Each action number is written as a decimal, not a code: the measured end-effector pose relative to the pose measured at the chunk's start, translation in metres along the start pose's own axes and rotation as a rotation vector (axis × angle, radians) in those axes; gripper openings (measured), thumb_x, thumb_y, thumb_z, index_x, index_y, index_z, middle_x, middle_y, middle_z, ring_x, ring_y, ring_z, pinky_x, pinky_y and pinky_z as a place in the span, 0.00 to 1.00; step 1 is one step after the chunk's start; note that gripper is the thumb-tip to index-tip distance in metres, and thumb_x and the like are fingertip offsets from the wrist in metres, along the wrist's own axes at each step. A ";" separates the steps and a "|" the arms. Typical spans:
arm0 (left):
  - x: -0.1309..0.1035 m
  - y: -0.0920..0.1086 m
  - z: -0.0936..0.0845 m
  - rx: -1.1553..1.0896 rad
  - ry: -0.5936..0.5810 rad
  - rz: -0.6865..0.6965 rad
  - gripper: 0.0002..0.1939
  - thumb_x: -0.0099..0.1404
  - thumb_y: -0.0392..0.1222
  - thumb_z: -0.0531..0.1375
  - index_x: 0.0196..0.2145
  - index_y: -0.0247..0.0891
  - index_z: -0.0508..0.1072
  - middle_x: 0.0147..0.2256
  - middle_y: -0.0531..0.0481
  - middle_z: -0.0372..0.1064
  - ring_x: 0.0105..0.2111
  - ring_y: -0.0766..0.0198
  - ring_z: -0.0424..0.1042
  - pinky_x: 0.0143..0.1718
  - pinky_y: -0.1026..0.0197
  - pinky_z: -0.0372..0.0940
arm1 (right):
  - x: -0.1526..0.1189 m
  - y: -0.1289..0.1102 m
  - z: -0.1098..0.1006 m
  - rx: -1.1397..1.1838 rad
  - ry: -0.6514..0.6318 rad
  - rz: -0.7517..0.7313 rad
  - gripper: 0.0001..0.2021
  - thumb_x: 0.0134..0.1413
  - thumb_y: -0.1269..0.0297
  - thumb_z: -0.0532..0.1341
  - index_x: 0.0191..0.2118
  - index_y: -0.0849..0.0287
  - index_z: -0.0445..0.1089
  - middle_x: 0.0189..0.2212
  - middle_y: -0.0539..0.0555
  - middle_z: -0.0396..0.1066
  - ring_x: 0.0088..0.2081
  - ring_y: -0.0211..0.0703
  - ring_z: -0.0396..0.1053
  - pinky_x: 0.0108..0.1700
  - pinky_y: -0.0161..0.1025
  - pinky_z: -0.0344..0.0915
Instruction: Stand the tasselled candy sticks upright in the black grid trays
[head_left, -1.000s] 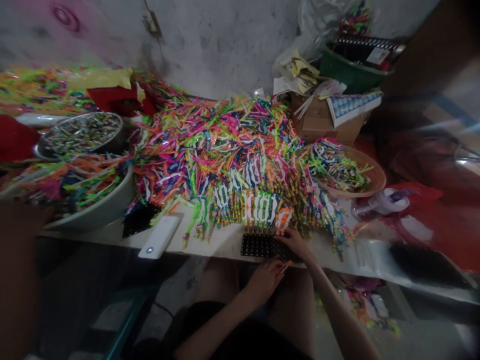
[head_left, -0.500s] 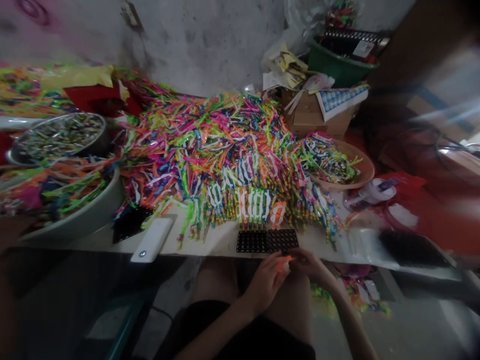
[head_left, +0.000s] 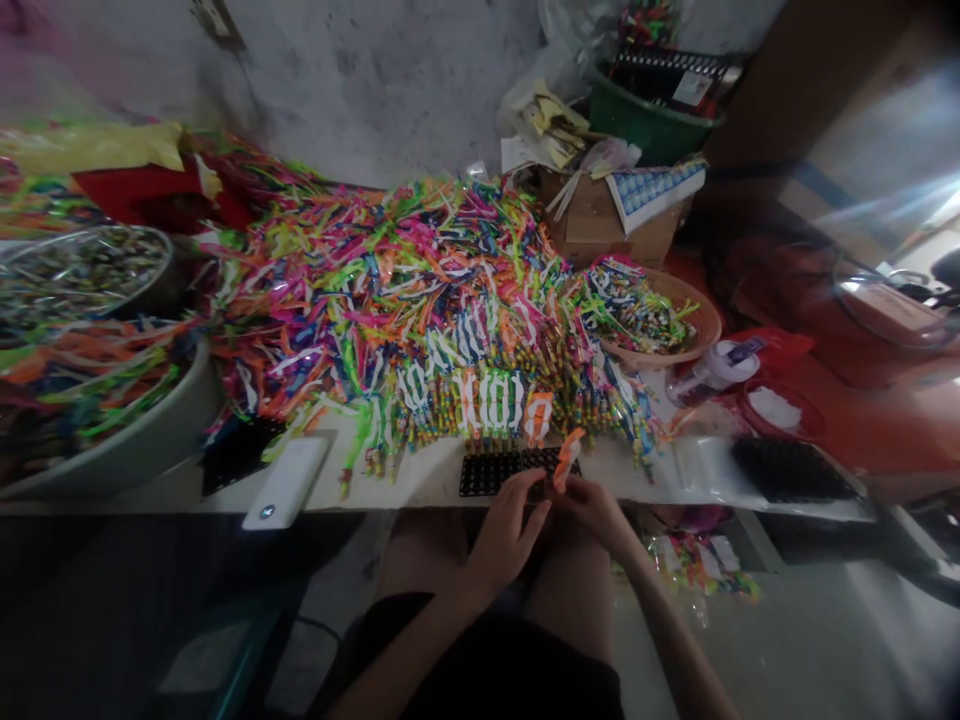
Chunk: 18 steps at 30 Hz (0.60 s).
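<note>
My right hand is at the table's front edge, pinching an orange-and-white strip that stands up from the fingers. Close beside it on the left is my left hand, thumb and forefinger apart, with nothing visible between them. Both hands are just in front of two black grid trays lying side by side and partly hide the right one. Beyond the trays lie neat rows of strips, including an orange one and white ones, with beaded-looking lower ends.
A large heap of colourful strips covers the table's back. Left are a pale tub, a metal bowl and a white power-bank-like block. Right are an orange basket, a purple-white cup and a cardboard box.
My right hand has raised the orange-and-white strip toward the trays. My left hand, earlier at the strip, has come away from it with its fingers parted. The view has shifted slightly right.
</note>
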<state>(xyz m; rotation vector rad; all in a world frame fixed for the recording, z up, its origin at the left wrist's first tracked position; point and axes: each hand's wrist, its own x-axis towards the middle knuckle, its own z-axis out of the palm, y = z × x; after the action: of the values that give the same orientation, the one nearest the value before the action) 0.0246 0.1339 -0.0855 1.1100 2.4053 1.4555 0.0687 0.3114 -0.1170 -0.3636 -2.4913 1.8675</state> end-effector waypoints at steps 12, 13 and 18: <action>-0.033 -0.044 -0.001 0.476 -0.001 0.013 0.15 0.64 0.37 0.54 0.50 0.39 0.64 0.52 0.44 0.64 0.57 0.53 0.58 0.55 0.46 0.61 | 0.064 0.028 -0.004 -0.094 0.216 -0.006 0.15 0.44 0.53 0.59 0.34 0.59 0.70 0.32 0.57 0.76 0.33 0.50 0.74 0.36 0.44 0.70; -0.033 -0.044 0.000 0.478 -0.005 0.011 0.15 0.64 0.37 0.54 0.50 0.39 0.64 0.52 0.44 0.64 0.57 0.53 0.58 0.55 0.46 0.61 | 0.064 0.030 -0.005 -0.121 0.215 -0.009 0.14 0.45 0.54 0.58 0.34 0.59 0.70 0.32 0.57 0.76 0.33 0.49 0.74 0.36 0.44 0.70; -0.029 -0.042 0.004 0.480 -0.027 0.013 0.15 0.64 0.36 0.54 0.49 0.39 0.65 0.53 0.44 0.64 0.57 0.53 0.58 0.56 0.44 0.59 | 0.064 0.029 -0.007 -0.292 0.196 -0.022 0.09 0.48 0.63 0.58 0.36 0.58 0.71 0.33 0.55 0.76 0.37 0.48 0.73 0.41 0.43 0.66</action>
<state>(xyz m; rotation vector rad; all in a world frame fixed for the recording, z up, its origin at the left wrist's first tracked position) 0.0253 0.1066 -0.1296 1.2167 2.8113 0.8718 0.0127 0.3380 -0.1504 -0.4933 -2.6169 1.3824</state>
